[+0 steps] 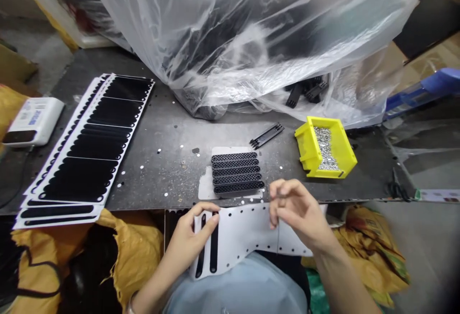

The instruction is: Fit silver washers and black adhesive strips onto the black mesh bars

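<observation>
The left hand point(189, 240) grips a white punched sheet point(244, 232), fingers curled over its edge; the right hand point(293, 211) pinches something thin, perhaps thread, too fine to make out.

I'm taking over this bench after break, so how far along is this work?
Looks done: five black mesh strips lie stacked in a neat row. In hand: the left hand grips a white backing sheet with black strips on it, and the right hand pinches just above its edge. Apparently left: a stack of black-striped sheets and a yellow bin holding plenty of silver parts.
</observation>
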`<state>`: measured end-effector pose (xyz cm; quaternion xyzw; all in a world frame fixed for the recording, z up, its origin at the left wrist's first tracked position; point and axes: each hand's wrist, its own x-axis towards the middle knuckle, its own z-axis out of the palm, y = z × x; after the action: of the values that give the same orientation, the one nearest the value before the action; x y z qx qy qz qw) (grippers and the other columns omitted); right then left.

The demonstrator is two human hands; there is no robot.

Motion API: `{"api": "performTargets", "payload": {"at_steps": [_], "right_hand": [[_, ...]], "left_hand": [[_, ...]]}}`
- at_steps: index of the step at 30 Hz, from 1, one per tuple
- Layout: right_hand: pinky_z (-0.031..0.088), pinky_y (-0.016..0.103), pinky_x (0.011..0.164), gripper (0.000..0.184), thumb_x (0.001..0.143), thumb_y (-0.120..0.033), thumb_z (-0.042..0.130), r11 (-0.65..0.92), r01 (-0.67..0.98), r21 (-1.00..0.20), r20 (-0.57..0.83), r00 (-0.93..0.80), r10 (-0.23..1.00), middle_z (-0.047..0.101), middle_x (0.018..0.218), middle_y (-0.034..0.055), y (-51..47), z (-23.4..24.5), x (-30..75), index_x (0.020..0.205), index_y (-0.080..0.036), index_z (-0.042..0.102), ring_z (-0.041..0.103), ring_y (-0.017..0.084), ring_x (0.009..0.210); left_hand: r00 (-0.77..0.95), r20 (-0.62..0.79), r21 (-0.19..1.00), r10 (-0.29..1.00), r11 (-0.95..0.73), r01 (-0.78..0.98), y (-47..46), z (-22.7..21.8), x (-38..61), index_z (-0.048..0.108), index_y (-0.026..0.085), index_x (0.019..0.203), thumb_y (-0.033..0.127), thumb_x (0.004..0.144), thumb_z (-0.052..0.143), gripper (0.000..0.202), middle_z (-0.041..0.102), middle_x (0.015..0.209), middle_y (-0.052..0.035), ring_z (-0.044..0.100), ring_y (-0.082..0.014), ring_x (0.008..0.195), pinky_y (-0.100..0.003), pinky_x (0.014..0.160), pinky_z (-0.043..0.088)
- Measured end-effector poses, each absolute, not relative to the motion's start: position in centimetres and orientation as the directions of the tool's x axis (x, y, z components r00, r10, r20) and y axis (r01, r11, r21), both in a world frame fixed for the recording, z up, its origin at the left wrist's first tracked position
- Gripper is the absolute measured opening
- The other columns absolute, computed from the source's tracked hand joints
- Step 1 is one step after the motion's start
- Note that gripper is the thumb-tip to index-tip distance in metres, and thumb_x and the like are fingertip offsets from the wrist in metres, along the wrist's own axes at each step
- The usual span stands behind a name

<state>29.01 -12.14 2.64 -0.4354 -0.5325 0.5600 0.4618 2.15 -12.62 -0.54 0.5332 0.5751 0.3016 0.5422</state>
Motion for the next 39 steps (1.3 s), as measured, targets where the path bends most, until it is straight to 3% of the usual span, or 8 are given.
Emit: {"api": "performTargets", "payload": {"at_steps": [2, 4, 6, 9, 13, 21, 28, 39], "right_hand": [[0.058, 0.029, 0.065, 0.023, 0.098, -0.023, 0.066, 0.181, 0.266, -0.947, 0.137, -0.177, 0.975, 0.060, 0.107, 0.0031, -10.5, 2.2, 27.6, 0.120, -0.031, 0.065, 0.064, 0.013, 0.076], [0.056, 0.033, 0.077, 0.030, 0.100, -0.017, 0.060, 0.406, 0.524, -0.748, 0.297, -0.282, 0.912, 0.066, 0.108, 0.0069, -9.0, 1.3, 25.9, 0.127, -0.027, 0.067, 0.066, 0.018, 0.091], [0.053, 0.035, 0.079, 0.030, 0.102, -0.016, 0.058, 0.581, 0.588, -0.563, 0.403, -0.418, 0.814, 0.072, 0.109, 0.0085, -8.0, 0.4, 24.5, 0.129, -0.023, 0.067, 0.066, 0.019, 0.095], [0.051, 0.036, 0.078, 0.019, 0.102, -0.020, 0.061, 0.673, 0.574, -0.467, 0.440, -0.509, 0.740, 0.076, 0.108, 0.0078, -7.3, -0.5, 23.7, 0.115, -0.021, 0.073, 0.064, 0.020, 0.093], [0.052, 0.037, 0.081, 0.019, 0.103, -0.021, 0.058, 0.666, 0.554, -0.499, 0.411, -0.525, 0.745, 0.076, 0.109, 0.0081, -7.0, -0.9, 23.8, 0.109, -0.022, 0.076, 0.062, 0.020, 0.094], [0.051, 0.037, 0.078, 0.020, 0.102, -0.023, 0.060, 0.635, 0.596, -0.491, 0.354, -0.529, 0.771, 0.074, 0.110, 0.0103, -7.2, 0.0, 24.4, 0.112, -0.022, 0.077, 0.062, 0.022, 0.094], [0.054, 0.028, 0.065, 0.014, 0.098, -0.028, 0.067, 0.261, 0.485, -0.835, 0.144, -0.264, 0.954, 0.070, 0.092, 0.0040, -7.7, 0.4, 29.7, 0.105, -0.024, 0.079, 0.066, 0.015, 0.078], [0.055, 0.034, 0.070, 0.027, 0.101, -0.018, 0.059, 0.384, 0.638, -0.668, 0.356, -0.179, 0.917, 0.057, 0.097, 0.0057, -9.6, 0.0, 28.8, 0.120, -0.027, 0.075, 0.059, 0.017, 0.080]], "left_hand": [[0.203, -0.239, 0.936, 0.950, 0.170, 0.308, -12.1, -0.2, 2.6, 0.073, 0.022, 0.085, 0.041, 0.093, 0.065, 0.022, 0.074, 0.095, -0.0048, 0.069, -0.0221, 0.095, -0.031, 0.090, 0.052], [0.150, -0.207, 0.931, 0.967, 0.148, 0.335, -11.5, -0.1, 2.9, 0.071, 0.022, 0.086, 0.041, 0.094, 0.063, 0.023, 0.072, 0.088, -0.0033, 0.068, -0.0206, 0.088, -0.030, 0.086, 0.052], [0.053, -0.223, 0.910, 0.973, 0.189, 0.368, -10.9, -0.1, 2.9, 0.071, 0.023, 0.101, 0.041, 0.093, 0.065, 0.020, 0.070, 0.079, 0.0002, 0.068, -0.0193, 0.081, -0.030, 0.083, 0.052], [-0.004, -0.254, 0.896, 0.967, 0.237, 0.375, -10.1, -0.3, 2.7, 0.069, 0.023, 0.113, 0.039, 0.090, 0.068, 0.028, 0.074, 0.085, 0.0002, 0.070, -0.0205, 0.086, -0.031, 0.088, 0.052], [0.011, -0.281, 0.902, 0.960, 0.260, 0.345, -9.4, -0.5, 2.7, 0.075, 0.023, 0.102, 0.042, 0.094, 0.062, 0.024, 0.079, 0.100, -0.0032, 0.072, -0.0227, 0.097, -0.031, 0.092, 0.051], [0.022, -0.274, 0.906, 0.961, 0.250, 0.342, -8.4, -1.0, 3.2, 0.070, 0.021, 0.079, 0.040, 0.090, 0.067, 0.022, 0.073, 0.080, 0.0003, 0.066, -0.0193, 0.080, -0.027, 0.082, 0.048], [0.012, -0.290, 0.898, 0.957, 0.268, 0.350, -8.3, -1.1, 3.1, 0.069, 0.020, 0.075, 0.042, 0.089, 0.068, 0.026, 0.070, 0.076, 0.0005, 0.064, -0.0184, 0.077, -0.028, 0.083, 0.049], [-0.065, -0.252, 0.909, 0.966, 0.259, 0.326, -9.0, -1.1, 3.5, 0.066, 0.021, 0.085, 0.043, 0.088, 0.071, 0.023, 0.071, 0.084, -0.0011, 0.067, -0.0188, 0.084, -0.027, 0.082, 0.050]]}}
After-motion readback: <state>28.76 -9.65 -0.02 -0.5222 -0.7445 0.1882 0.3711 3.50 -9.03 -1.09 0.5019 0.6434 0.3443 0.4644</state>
